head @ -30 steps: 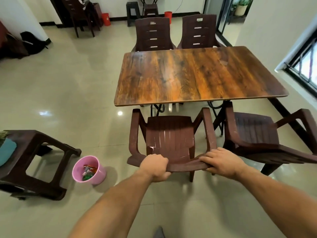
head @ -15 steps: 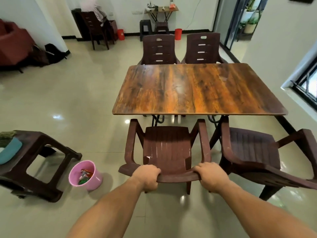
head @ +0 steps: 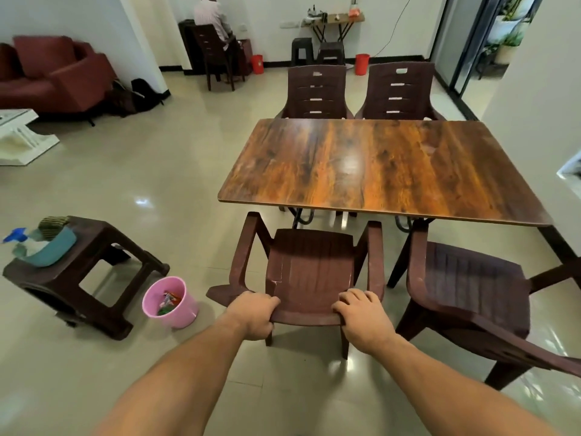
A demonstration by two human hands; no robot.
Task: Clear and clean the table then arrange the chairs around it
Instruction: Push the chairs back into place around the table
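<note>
Fingers (head: 271, 303) of left hand (head: 253, 316) and right hand (head: 361, 322) grip chair (head: 311, 272) at glossy table (head: 377, 168) on shiny floor (head: 141, 158).

Four chairs (head: 314, 272) at one table (head: 377, 168), one pink bucket (head: 186, 313).

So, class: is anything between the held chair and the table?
Nothing visible. The left hand and right hand grip the chair by its back; its front is close to the table with nothing between. The other chair stands to its right, apart.
</note>
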